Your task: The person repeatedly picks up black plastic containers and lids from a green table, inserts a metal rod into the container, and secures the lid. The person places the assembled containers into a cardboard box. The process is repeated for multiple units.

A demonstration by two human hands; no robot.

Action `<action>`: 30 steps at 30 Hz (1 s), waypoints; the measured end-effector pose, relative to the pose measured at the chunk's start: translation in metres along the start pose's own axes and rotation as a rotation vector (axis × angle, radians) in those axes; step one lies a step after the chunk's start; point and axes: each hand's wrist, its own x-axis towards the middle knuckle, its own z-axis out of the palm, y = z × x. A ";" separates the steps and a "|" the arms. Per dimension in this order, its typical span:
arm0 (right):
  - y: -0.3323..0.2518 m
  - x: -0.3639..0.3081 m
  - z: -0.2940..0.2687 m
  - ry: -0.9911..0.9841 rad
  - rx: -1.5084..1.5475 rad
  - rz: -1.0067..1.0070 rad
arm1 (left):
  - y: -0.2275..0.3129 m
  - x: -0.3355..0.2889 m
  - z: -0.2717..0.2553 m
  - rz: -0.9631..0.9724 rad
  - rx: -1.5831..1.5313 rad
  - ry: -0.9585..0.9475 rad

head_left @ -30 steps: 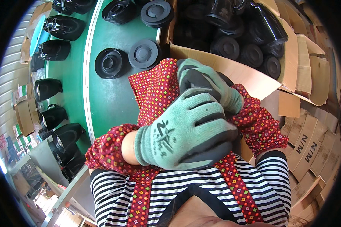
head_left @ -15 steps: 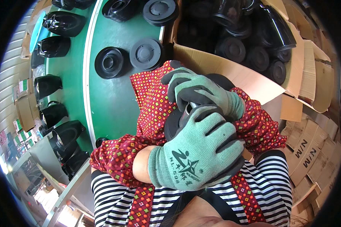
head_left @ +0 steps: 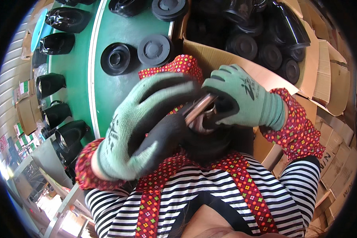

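Observation:
A black round part with a shiny metal rim (head_left: pixel 199 111) is held close above my lap, tilted; its lower side is dark and partly hidden. My right hand (head_left: pixel 246 97), in a green glove with black-coated fingers, grips it from the right, fingers bent over the metal. At its left is my left hand (head_left: pixel 146 123), gloved alike, with thumb and fingers apart in a wide curve. The left fingertips are blurred beside the metal, and whether they touch it I cannot tell. A red patterned apron (head_left: pixel 170 68) lies beyond my hands.
Black round bases (head_left: pixel 117 59) and flat discs (head_left: pixel 154 50) stand on the green table (head_left: pixel 119 105). An open cardboard box (head_left: pixel 242 63) holds several black parts at the right. Black kettle-like bodies (head_left: pixel 50 85) line the left side; flattened cartons (head_left: pixel 337 158) lie at right.
My left hand has drawn back to the left and opened away from the part. My right hand has shifted right and turned, uncovering the metal rim.

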 end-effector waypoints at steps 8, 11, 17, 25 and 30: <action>-0.029 -0.007 0.018 0.106 -0.119 0.113 | 0.011 0.016 0.032 -0.431 0.700 -0.374; -0.061 -0.004 0.012 0.178 -0.222 0.190 | -0.034 0.006 0.009 -0.302 0.490 -0.302; -0.080 -0.020 -0.006 0.054 -0.305 0.466 | -0.106 0.055 -0.001 0.029 0.264 -0.482; -0.103 -0.005 -0.023 -0.118 -0.489 0.397 | -0.169 0.066 0.024 0.340 0.140 -0.293; -0.110 0.003 -0.030 -0.119 -0.686 0.449 | -0.163 0.075 0.045 0.388 0.147 -0.114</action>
